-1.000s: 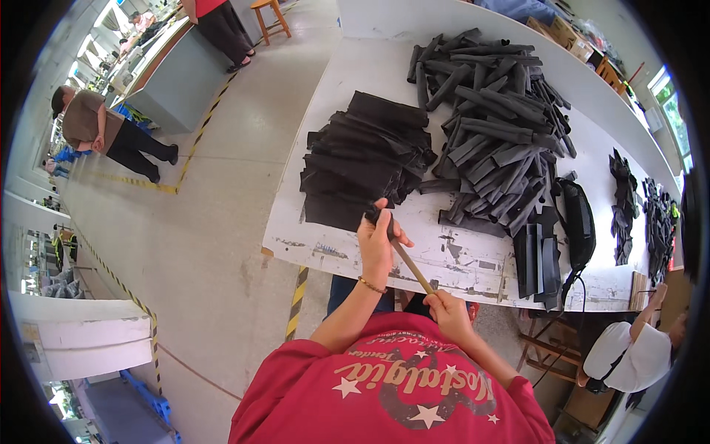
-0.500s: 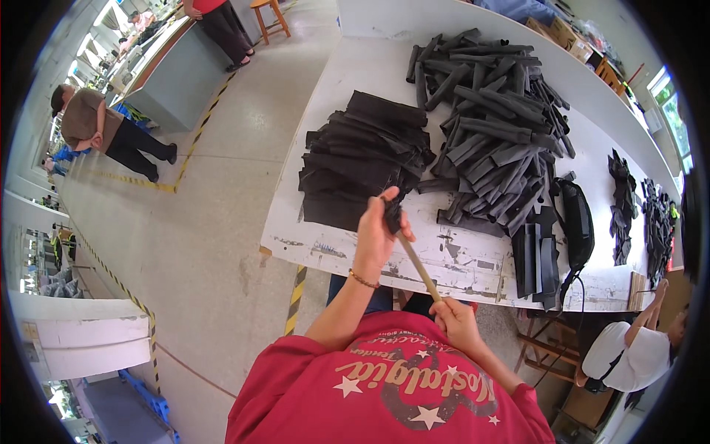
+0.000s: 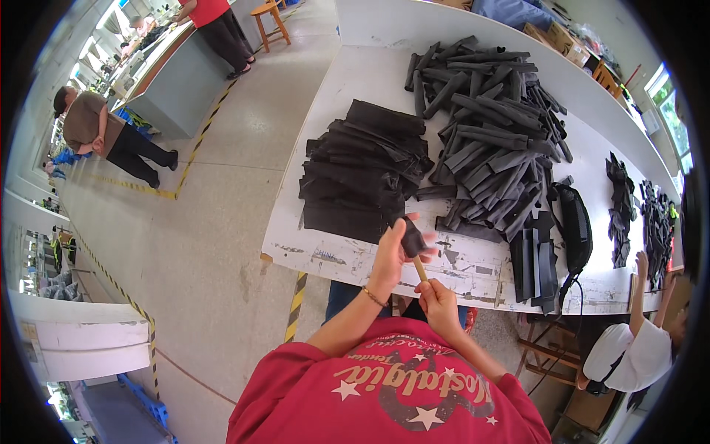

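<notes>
My left hand (image 3: 390, 257) is around a small black fabric piece (image 3: 413, 238), thumb on one side and slightly blurred fingers on the other. That piece sits over the far end of a light wooden stick (image 3: 420, 269). My right hand (image 3: 441, 305) is closed on the near end of the same stick, close to my body. Just beyond my left hand, flat black fabric pieces (image 3: 359, 174) lie in an overlapping stack on the white table (image 3: 355, 255). To its right is a large heap of dark, rolled-looking fabric tubes (image 3: 492, 122).
Right of the heap lie a black pouch with a strap (image 3: 575, 226) and folded dark strips (image 3: 534, 259). More dark bundles (image 3: 621, 207) lie farther right, near a person in white (image 3: 625, 351). A raised white panel (image 3: 444, 26) borders the table's back. Two people stand at the left.
My left hand has come nearer my right along the stick, its fingers spreading more. The fabric piece now covers the stick's far end, and less bare stick shows between the hands.
</notes>
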Motion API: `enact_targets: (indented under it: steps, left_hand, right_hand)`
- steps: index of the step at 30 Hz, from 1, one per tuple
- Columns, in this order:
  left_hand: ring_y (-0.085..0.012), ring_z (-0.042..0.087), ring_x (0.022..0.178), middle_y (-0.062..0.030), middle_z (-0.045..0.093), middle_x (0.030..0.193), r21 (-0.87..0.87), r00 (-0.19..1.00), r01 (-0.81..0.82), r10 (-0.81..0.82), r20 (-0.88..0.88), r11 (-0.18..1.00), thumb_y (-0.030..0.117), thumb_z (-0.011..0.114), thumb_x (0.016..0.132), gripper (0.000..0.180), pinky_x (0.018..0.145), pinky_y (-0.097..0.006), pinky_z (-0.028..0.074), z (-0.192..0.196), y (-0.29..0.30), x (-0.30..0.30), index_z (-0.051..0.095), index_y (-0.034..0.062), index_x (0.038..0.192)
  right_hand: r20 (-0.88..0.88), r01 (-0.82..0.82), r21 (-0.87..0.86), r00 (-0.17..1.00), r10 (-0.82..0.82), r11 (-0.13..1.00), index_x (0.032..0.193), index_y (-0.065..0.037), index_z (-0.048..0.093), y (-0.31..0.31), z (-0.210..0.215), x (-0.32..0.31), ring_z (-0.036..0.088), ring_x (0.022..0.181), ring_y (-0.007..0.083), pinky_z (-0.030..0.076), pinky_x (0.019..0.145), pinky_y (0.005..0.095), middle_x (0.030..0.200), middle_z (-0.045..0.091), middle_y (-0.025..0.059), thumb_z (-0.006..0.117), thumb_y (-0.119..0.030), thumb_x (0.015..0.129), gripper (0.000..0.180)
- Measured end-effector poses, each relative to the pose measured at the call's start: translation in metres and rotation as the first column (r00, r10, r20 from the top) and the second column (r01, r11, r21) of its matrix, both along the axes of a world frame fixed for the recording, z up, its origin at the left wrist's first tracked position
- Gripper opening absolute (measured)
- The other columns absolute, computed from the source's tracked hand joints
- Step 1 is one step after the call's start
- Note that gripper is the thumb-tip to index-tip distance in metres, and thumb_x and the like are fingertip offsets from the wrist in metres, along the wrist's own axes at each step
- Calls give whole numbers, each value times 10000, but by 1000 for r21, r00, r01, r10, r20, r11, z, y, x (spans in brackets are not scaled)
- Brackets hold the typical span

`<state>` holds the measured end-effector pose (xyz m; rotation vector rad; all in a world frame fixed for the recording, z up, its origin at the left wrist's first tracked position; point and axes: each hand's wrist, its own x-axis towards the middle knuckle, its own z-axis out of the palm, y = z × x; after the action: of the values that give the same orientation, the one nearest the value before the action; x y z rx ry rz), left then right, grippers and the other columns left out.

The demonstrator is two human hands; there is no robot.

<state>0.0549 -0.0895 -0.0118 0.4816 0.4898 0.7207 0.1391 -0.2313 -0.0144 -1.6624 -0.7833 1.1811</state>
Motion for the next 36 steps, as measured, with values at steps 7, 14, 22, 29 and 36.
enact_targets:
  steps: [7, 14, 22, 29, 36]
  left_hand:
    - [-159, 567, 486, -62, 591, 677, 64, 958, -233, 240, -159, 970, 286, 500, 954, 277, 432, -265, 457, 7, 24, 11, 554, 21, 1012]
    - [-88, 351, 316, -17, 470, 509, 147, 755, -542, 556, -347, 828, 287, 518, 949, 305, 293, -223, 238, 8, 58, -3, 538, 23, 795]
    - [-68, 292, 340, 20, 360, 488, 15, 712, -674, 656, -250, 738, 311, 468, 964, 340, 314, -232, 216, -22, 91, -36, 540, 35, 780]
    - [-71, 331, 374, 13, 404, 522, -171, 735, -665, 596, -324, 727, 322, 445, 965, 355, 338, -222, 233, -12, 60, 3, 541, 45, 765]
    - [-99, 459, 425, 0, 470, 563, 552, 774, -380, 582, -250, 743, 294, 494, 947, 298, 396, -234, 349, -12, 23, 14, 569, 21, 852]
  right_hand:
    - [106, -36, 15, 994, 34, 999, 831, -7, 571, -1, 0, 1, 380, 475, 74, 307, 437, 263, 520, 428, 1, 472, -194, 968, 252]
    - [519, -224, 102, 843, 140, 969, 868, -8, 553, -35, -6, 3, 575, 586, 380, 433, 505, 415, 637, 538, 224, 526, -181, 918, 183]
    - [342, -422, -145, 827, 446, 895, 897, -61, 613, -105, 40, 55, 585, 581, 329, 459, 537, 376, 683, 572, 183, 563, -215, 904, 162]
    - [374, -63, 110, 927, 17, 992, 1188, -68, 500, -8, 41, 35, 381, 521, 47, 297, 474, 226, 543, 465, -33, 671, -116, 805, 422]
    - [-191, 249, 268, 961, -202, 931, 847, 2, 612, 91, 32, 37, 362, 485, 16, 250, 428, 197, 581, 452, -71, 692, -121, 838, 146]
